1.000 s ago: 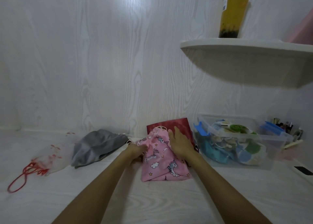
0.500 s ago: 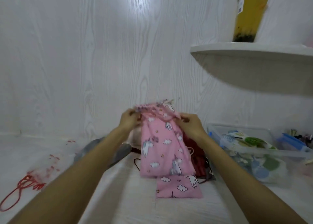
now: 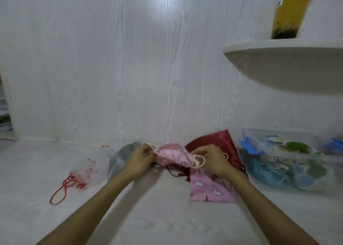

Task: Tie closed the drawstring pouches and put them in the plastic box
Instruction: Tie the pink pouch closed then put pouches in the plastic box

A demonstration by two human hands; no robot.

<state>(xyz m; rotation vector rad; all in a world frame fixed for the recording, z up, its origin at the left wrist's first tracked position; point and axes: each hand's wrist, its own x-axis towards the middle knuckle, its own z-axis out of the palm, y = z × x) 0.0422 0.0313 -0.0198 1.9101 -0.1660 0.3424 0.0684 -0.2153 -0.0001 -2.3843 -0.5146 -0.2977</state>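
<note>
Both hands at work, far centre of the white wood-grain counter. Left hand: fingers curled, pinching the left end of the gathered mouth of the pink unicorn-print fabric drawstring pouch. Right hand: fingers curled, pinching the cream drawstring cord where it loops out at the right end of the mouth.

Pouch position — ruffled mouth stretched between the two hands and raised off the counter; body hanging down to the right, its lower part lying flat on the counter just under the right forearm.

Step in hand, by judgement: cinching the mouth shut, knot not yet made. Next move calls for drawing the cords apart until the gather closes, then crossing and knotting them without losing tension.

Destination: clear plastic box with blue clips, near the right hand, already holding several printed pouches.

Awaiting, by appearance: dark red satin pouch, just behind the hands; grey fabric pouch, partly hidden behind the left hand; sheer white pouch with red cord, further left.
</note>
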